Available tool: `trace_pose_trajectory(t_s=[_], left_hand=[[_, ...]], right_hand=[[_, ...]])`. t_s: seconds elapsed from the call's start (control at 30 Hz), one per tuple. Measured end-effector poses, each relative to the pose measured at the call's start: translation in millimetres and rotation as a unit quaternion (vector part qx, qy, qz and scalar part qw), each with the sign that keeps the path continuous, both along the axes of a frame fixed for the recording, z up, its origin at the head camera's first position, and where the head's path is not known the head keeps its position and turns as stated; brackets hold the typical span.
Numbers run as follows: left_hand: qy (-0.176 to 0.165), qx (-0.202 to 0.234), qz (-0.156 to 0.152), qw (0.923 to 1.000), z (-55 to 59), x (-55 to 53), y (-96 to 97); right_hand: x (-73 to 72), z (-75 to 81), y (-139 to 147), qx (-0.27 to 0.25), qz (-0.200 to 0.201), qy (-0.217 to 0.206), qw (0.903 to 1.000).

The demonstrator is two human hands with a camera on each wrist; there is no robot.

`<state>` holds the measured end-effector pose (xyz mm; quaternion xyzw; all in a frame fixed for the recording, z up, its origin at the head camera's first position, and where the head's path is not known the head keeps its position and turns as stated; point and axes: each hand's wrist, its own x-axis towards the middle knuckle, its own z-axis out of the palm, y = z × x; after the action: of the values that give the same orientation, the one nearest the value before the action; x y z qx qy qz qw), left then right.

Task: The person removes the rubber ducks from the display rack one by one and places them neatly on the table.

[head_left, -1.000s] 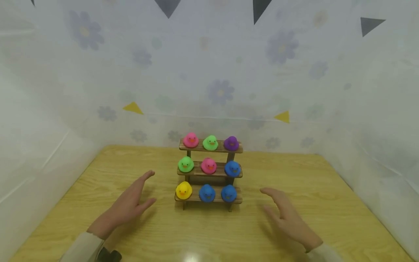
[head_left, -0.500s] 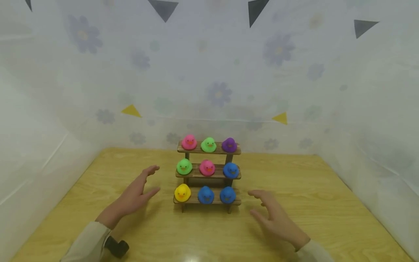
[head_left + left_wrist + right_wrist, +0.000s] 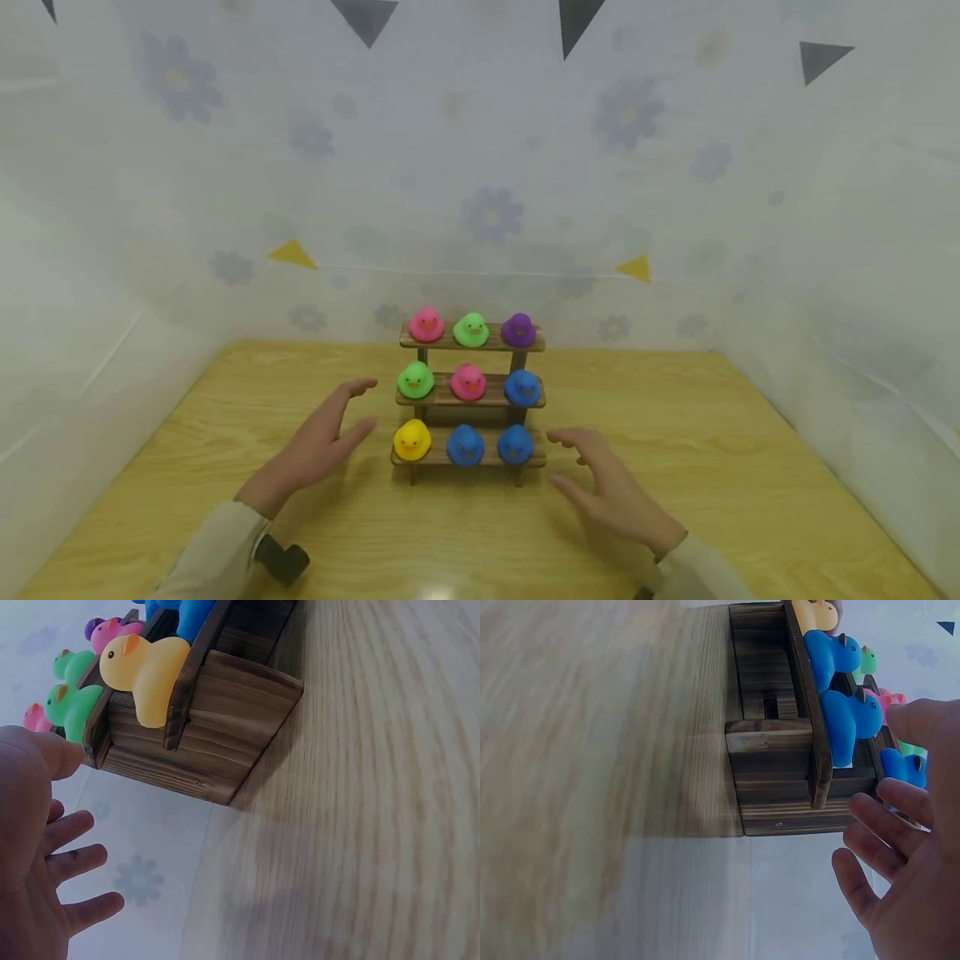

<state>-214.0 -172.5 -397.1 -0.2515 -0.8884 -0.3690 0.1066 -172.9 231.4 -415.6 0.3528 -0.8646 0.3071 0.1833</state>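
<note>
A three-tier brown wooden stand holds several small rubber ducks in rows of three. On the top tier are a pink duck, a light green duck and a purple duck. Green, pink and blue ducks fill the middle tier. At the bottom sit a yellow duck and two blue ducks, one at the right end. My left hand hovers left of the stand, fingers extended, holding nothing. Just right of the bottom tier, my right hand is likewise relaxed and holds nothing.
The stand is on a light wood-grain table. Pale floral sheeting hangs behind it and along both sides, with grey and yellow triangles on it. A black device is strapped at the left wrist.
Both hands have moved inward toward the stand, the left to the right and the right to the left. The head view has shifted slightly; the ducks keep their places on the stand.
</note>
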Motion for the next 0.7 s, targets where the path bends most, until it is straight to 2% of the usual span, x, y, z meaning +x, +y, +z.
trace_pose_trajectory(t_s=[0.1, 0.23, 0.47, 0.7], left_hand=[[0.008, 0.003, 0.003, 1.0000, 1.4, -2.6, 2.8], [0.000, 0.029, -0.002, 0.9996, -4.2, -5.8, 5.9], [0.002, 0.056, -0.011, 0.9984, -11.7, -9.9, 12.2], [-0.003, 0.086, -0.014, 0.9962, -8.9, -18.1, 17.8]], right_hand=[[-1.2, 0.6, -4.0, -0.007, 0.007, -0.008, 0.9999], [-2.5, -0.5, -9.8, -0.013, 0.014, -0.017, 0.9997], [-5.0, -2.1, -17.4, -0.012, 0.021, -0.008, 0.9997], [-7.4, -2.4, -23.7, -0.022, 0.036, 0.004, 0.9991]])
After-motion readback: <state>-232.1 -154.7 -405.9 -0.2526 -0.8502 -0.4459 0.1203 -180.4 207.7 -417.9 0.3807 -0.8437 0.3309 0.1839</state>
